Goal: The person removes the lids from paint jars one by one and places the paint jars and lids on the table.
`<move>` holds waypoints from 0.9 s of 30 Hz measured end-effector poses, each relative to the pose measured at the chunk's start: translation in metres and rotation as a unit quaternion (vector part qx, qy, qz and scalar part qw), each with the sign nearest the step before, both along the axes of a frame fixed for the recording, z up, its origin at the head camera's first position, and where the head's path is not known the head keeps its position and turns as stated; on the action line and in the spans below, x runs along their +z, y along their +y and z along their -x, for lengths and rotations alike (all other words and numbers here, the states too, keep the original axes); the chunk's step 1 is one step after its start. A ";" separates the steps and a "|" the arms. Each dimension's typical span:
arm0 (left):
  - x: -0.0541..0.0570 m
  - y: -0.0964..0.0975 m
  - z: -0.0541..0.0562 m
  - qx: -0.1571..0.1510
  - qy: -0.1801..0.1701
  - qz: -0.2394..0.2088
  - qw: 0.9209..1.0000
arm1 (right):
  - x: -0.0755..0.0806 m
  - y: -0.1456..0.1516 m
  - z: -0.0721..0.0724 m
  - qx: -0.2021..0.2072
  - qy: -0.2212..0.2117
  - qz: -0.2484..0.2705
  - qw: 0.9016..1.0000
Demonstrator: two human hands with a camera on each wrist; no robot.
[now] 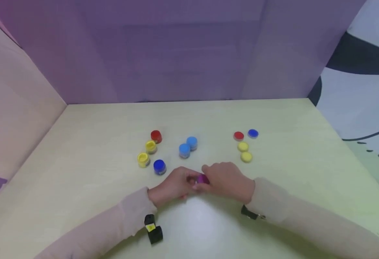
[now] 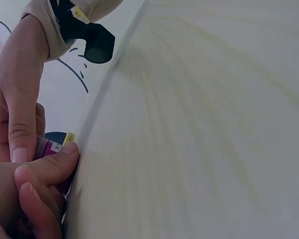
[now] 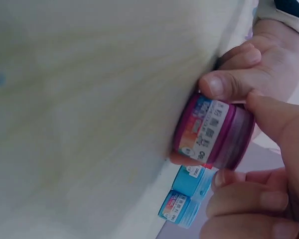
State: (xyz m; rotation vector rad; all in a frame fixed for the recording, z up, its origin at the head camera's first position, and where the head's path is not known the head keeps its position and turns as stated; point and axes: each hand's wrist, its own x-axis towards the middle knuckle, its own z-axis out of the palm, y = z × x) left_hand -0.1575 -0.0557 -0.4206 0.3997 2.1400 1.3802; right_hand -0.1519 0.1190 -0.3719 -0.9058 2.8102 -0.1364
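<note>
In the head view my left hand (image 1: 176, 183) and right hand (image 1: 226, 180) meet over the near middle of the table around a magenta paint jar (image 1: 203, 179). The right wrist view shows the jar (image 3: 209, 127) tilted on its side, its printed label facing the camera. My left hand (image 3: 254, 74) grips the labelled body, thumb along its edge. At the lid end, my right hand (image 3: 254, 199) pinches with thumb and curled fingers. The left wrist view has the jar mostly hidden behind the left fingers (image 2: 45, 172).
Beyond the hands stand two light blue jars (image 1: 184, 150). To their left are a red jar (image 1: 156, 136), two yellow jars (image 1: 143, 159) and a dark blue jar (image 1: 159, 167). Flat lids lie at right: red (image 1: 238, 135), blue (image 1: 253, 133) and two yellow lids (image 1: 246, 157).
</note>
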 end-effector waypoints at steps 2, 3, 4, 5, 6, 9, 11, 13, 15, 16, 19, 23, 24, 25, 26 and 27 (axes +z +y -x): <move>-0.001 0.000 0.000 -0.003 0.000 -0.004 1.000 | 0.000 0.000 0.001 0.001 -0.010 0.002 1.000; -0.002 0.000 0.000 -0.003 0.000 -0.007 1.000 | 0.001 0.000 0.002 0.001 -0.014 0.003 1.000; -0.002 0.000 0.000 -0.004 -0.001 -0.009 1.000 | 0.001 0.000 0.002 0.002 -0.020 0.004 1.000; -0.003 0.000 0.000 -0.005 0.000 -0.011 1.000 | 0.001 0.000 0.003 0.004 -0.027 0.007 1.000; -0.004 0.000 0.000 -0.007 0.000 -0.013 1.000 | 0.000 0.000 0.004 0.005 -0.035 0.010 0.999; -0.005 0.000 0.000 -0.013 0.003 -0.013 1.000 | -0.002 0.003 0.007 0.018 -0.050 0.029 0.998; -0.004 0.000 0.000 -0.020 0.010 -0.017 1.000 | -0.004 0.005 0.009 0.028 -0.054 0.045 0.997; -0.003 0.000 0.001 -0.027 0.017 -0.021 0.999 | -0.005 0.007 0.012 0.038 -0.055 0.060 0.996; -0.003 -0.001 0.001 -0.035 0.026 -0.023 0.999 | -0.004 0.008 0.013 0.047 -0.057 0.073 0.995; -0.003 -0.001 0.002 -0.038 0.029 -0.023 0.999 | -0.004 0.008 0.013 0.051 -0.061 0.077 0.994; -0.003 -0.002 0.002 -0.046 0.033 -0.022 0.998 | -0.002 0.007 0.014 0.061 -0.073 0.078 0.992; -0.002 -0.002 0.002 -0.045 0.030 -0.024 0.998 | 0.000 0.006 0.015 0.062 -0.078 0.064 0.993; -0.002 -0.002 0.002 -0.044 0.030 -0.024 0.998 | 0.000 0.006 0.016 0.064 -0.079 0.062 0.993; -0.002 -0.002 0.002 -0.043 0.028 -0.024 0.998 | 0.000 0.006 0.016 0.066 -0.081 0.060 0.993; -0.002 -0.002 0.002 -0.042 0.023 -0.024 0.999 | 0.000 0.006 0.017 0.069 -0.084 0.059 0.992; -0.002 -0.002 0.002 -0.042 0.018 -0.023 0.999 | 0.001 0.006 0.017 0.072 -0.089 0.057 0.992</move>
